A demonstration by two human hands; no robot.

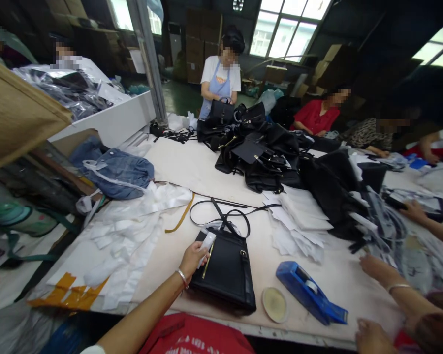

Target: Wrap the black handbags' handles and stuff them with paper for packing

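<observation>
My left hand (195, 257), with a silver bangle on its wrist, pinches a small white strip (207, 242) between thumb and fingers. It rests over the left side of a black handbag (227, 270). The bag lies on the table with a gold zip line and a gold-buckled side strap showing. Thin black straps (239, 214) loop out from its top end. To the bag's right are a round, beige-filled dish (274, 304) and a blue tape dispenser (310, 292). I do not see a hand that I can make out as my right one.
White scraps (118, 246) cover the table's left side, near a denim bag (114, 169). Black handbags (258, 147) pile up beyond, beside white paper sheets (302, 216). Co-workers' hands (378, 269) reach in from the right; a person in an apron (219, 81) stands across the table.
</observation>
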